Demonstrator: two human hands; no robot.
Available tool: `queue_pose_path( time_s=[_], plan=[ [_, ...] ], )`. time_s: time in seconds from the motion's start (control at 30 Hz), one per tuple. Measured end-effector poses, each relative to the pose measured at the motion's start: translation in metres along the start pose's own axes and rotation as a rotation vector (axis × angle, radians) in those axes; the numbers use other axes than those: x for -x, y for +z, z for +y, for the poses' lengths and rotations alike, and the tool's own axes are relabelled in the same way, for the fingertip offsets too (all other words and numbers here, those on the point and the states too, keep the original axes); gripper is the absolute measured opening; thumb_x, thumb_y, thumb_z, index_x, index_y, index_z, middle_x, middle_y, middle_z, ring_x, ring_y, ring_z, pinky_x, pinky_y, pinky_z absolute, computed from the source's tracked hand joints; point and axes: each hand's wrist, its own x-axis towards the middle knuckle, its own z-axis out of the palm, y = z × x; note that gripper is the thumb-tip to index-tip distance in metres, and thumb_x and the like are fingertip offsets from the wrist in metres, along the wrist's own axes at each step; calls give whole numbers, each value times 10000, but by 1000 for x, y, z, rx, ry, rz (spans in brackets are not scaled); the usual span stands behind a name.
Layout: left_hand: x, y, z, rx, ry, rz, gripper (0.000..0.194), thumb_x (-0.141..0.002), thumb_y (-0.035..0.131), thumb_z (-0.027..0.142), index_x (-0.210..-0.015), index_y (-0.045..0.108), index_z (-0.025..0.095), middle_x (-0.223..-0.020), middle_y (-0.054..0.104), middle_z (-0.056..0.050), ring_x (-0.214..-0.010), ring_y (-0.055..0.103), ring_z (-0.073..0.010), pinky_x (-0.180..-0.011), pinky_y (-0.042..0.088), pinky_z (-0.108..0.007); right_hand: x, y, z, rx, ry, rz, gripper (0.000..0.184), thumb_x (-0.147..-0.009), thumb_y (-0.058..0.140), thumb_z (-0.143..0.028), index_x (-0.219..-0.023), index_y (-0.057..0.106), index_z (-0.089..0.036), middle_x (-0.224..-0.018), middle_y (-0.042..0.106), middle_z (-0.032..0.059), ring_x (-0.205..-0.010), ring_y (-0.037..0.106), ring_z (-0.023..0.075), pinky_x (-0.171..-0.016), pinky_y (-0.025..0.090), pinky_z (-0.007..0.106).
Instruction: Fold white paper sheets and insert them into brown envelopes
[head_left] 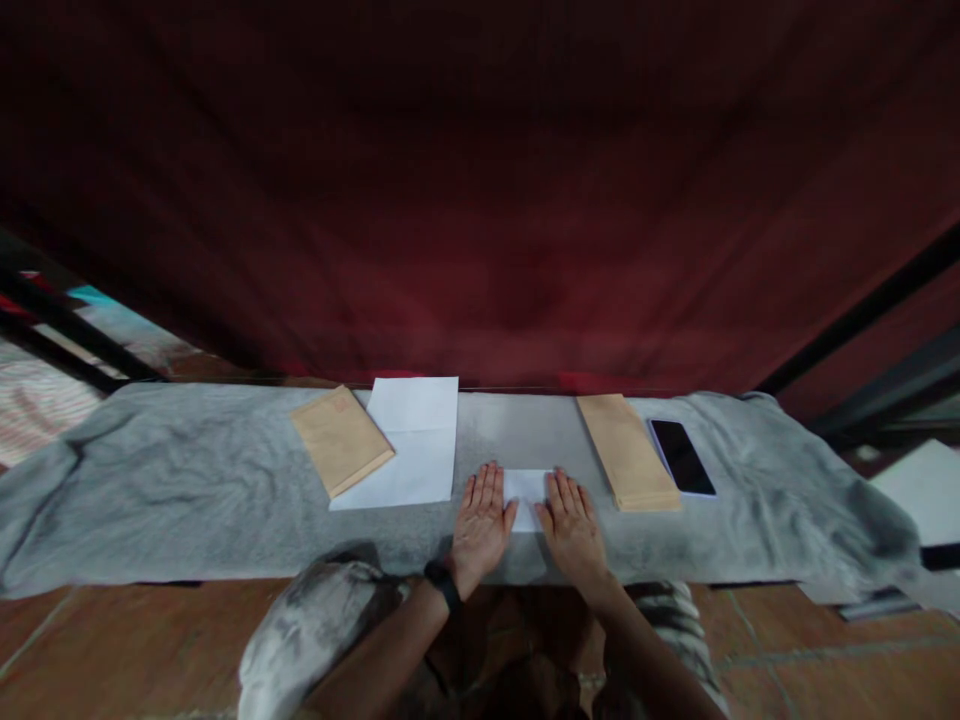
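At the left of the cloth-covered bench (pixel 225 540), a stack of brown envelopes (pixel 341 440) lay slanted across the lower left part of a large white sheet (pixel 420 450). I judged that its weight helped hold the sheet still; a crease ran across the sheet, perhaps from an old fold. Next came my left grip (pixel 481 520), palm down and spread flat, fingers nearly together and thumb turned inward, closed around nothing. It pressed on the left edge of the small white paper (pixel 527 487), which lay directly in front of me between my two palms, where both arms reached it evenly. My right grip (pixel 576 525) mirrored it on the right edge, likewise flat and clasping nothing. Pressing from both sides, I think, held the paper flat and stopped it sliding on the soft cover. Farther right, a second envelope stack (pixel 630 455) lay just beyond my fingers, probably set aside to leave me room yet within reach. Beside it, at the far right, rested a phone (pixel 684 457), its screen dark and facing up.
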Motion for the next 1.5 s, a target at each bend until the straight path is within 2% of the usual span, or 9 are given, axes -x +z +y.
queue_pose_path(
  time_s=[0.23, 0.4, 0.47, 0.7, 0.9, 1.1, 1.27, 1.4, 1.5],
  plan=[
    [-3, -8, -4, 3, -58, 13, 640, -1013, 285, 437, -1557, 225, 104, -1567, 358, -161, -1468, 300, -286, -1192, 263, -518, 4, 1, 6, -2, 42, 29, 579, -1026, 326, -382, -1528, 319, -94, -1524, 421, 184, -1387, 421, 312, -1129, 317, 495],
    [-1, -12, 11, 39, 124, -9, 602, -1022, 299, 419, -1547, 250, 126, -1590, 326, -126, -1484, 266, -241, -1207, 268, -471, 4, 2, 4, 12, 48, 16, 581, -1020, 349, -370, -1513, 337, -63, -1529, 407, 192, -1406, 389, 321, -1138, 299, 500],
    [3, -11, 16, 36, 150, -28, 599, -1022, 302, 436, -1533, 282, 124, -1581, 347, -131, -1479, 279, -241, -1201, 282, -470, 4, 2, 3, 18, 48, 23, 576, -1018, 354, -362, -1510, 342, -62, -1531, 404, 189, -1409, 385, 321, -1140, 295, 501],
    [7, -6, 10, -1, 45, 1, 637, -1010, 312, 481, -1522, 305, 102, -1567, 362, -161, -1466, 308, -266, -1177, 320, -482, 3, 0, 2, 14, 58, 38, 565, -1015, 360, -347, -1508, 352, -71, -1507, 444, 185, -1397, 407, 301, -1143, 299, 475],
    [5, -6, 7, -41, 19, 0, 663, -995, 352, 492, -1484, 365, 45, -1555, 373, -193, -1464, 310, -279, -1191, 296, -462, 0, -4, -5, 15, 69, 60, 536, -1016, 359, -310, -1485, 387, -54, -1502, 449, 194, -1384, 423, 302, -1143, 301, 489],
    [5, -6, 5, -39, 29, -13, 607, -977, 395, 390, -1489, 368, 64, -1567, 362, -168, -1470, 300, -267, -1191, 295, -452, 1, -9, -25, -61, -51, -1, 468, -1023, 368, -314, -1454, 470, -163, -1536, 426, 111, -1405, 403, 252, -1170, 284, 451],
    [5, -4, -1, -13, 0, -14, 561, -994, 330, 324, -1510, 347, 104, -1562, 378, -137, -1459, 327, -243, -1184, 306, -454, 7, -6, -28, -62, -52, 23, 503, -1016, 410, -331, -1494, 407, -173, -1546, 403, 134, -1402, 408, 263, -1158, 303, 466],
    [4, -3, -5, -2, -35, -2, 588, -995, 333, 363, -1513, 338, 85, -1567, 358, -155, -1465, 312, -261, -1192, 287, -472, 12, -5, -26, -37, -13, 74, 556, -1013, 409, -311, -1538, 310, -157, -1557, 375, 159, -1405, 402, 285, -1140, 326, 491],
    [3, -4, -5, 2, -45, -4, 578, -1002, 329, 384, -1491, 380, 80, -1558, 379, -155, -1464, 314, -266, -1195, 281, -469, 15, -5, -25, -21, 6, 90, 575, -1010, 418, -327, -1541, 297, -142, -1559, 365, 176, -1397, 411, 297, -1130, 339, 490]
  ],
)
